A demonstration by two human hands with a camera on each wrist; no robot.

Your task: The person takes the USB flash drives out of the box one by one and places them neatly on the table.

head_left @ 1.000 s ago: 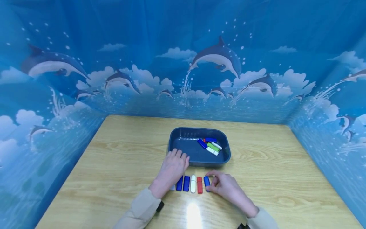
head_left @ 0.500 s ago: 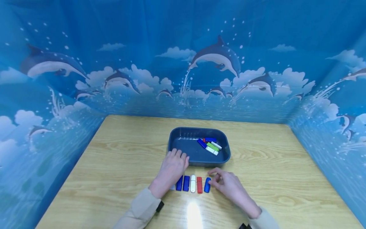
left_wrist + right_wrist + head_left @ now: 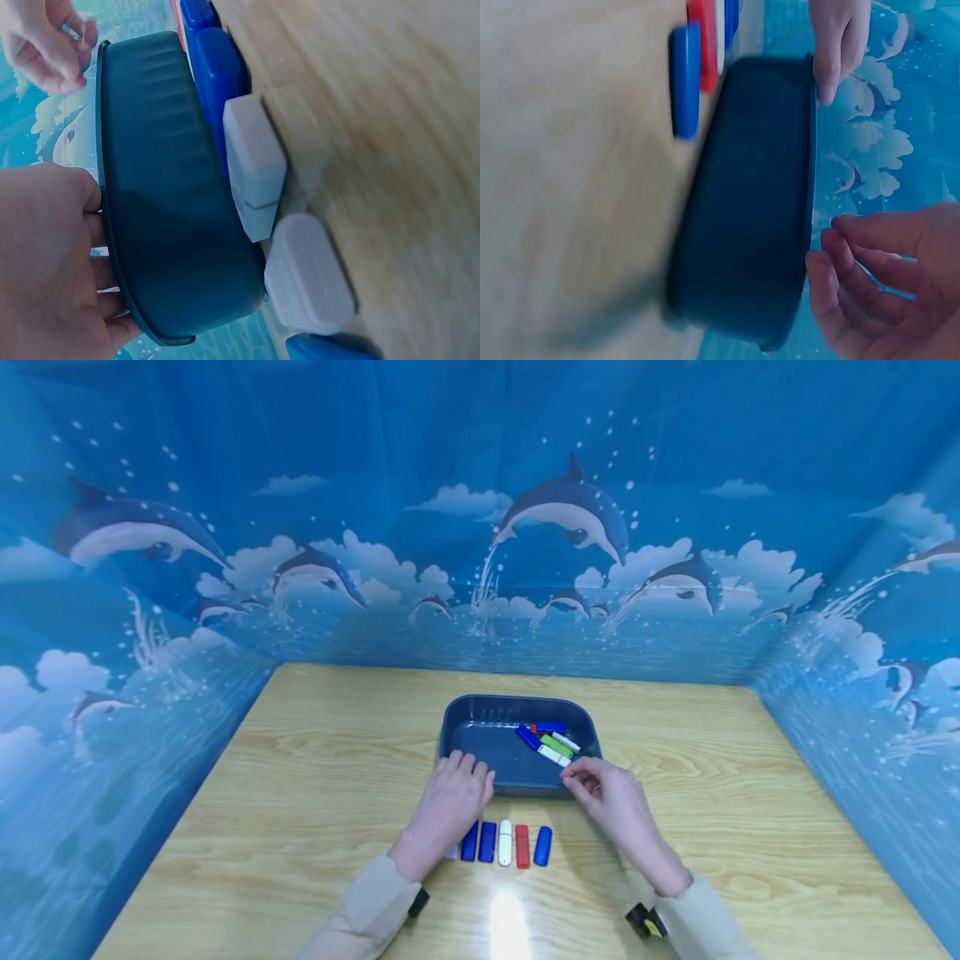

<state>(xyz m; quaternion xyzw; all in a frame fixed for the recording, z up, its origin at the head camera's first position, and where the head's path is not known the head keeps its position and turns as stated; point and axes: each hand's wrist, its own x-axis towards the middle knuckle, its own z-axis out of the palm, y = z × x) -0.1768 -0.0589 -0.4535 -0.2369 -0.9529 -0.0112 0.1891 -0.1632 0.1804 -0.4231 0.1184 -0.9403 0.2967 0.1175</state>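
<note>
A dark blue plastic tray (image 3: pixel 480 768) stands mid-table with several USB flash drives inside, among them a green one (image 3: pixel 557 746) and a white one (image 3: pixel 553 756). My left hand (image 3: pixel 453 793) holds its near-left rim, fingers hooked over the edge. My right hand (image 3: pixel 611 793) is above the near-right rim, fingers loosely bent; nothing shows between them in the right wrist view. Before the tray lies a row of flash drives: a blue one (image 3: pixel 543 846) at the right end, a red one (image 3: pixel 522 847), a white one (image 3: pixel 506 843) and more to the left, partly hidden by my left wrist.
In the left wrist view, two white flash drives (image 3: pixel 255 161) and another blue one (image 3: pixel 326 347) lie close to the tray's wall. The wooden table (image 3: pixel 750 827) is enclosed by a blue dolphin-printed curtain (image 3: pixel 420 635) at the back and sides.
My right hand has let go of the blue flash drive at the row's right end, then moved up and away to the tray's near-right rim. My left hand has stayed in place.
</note>
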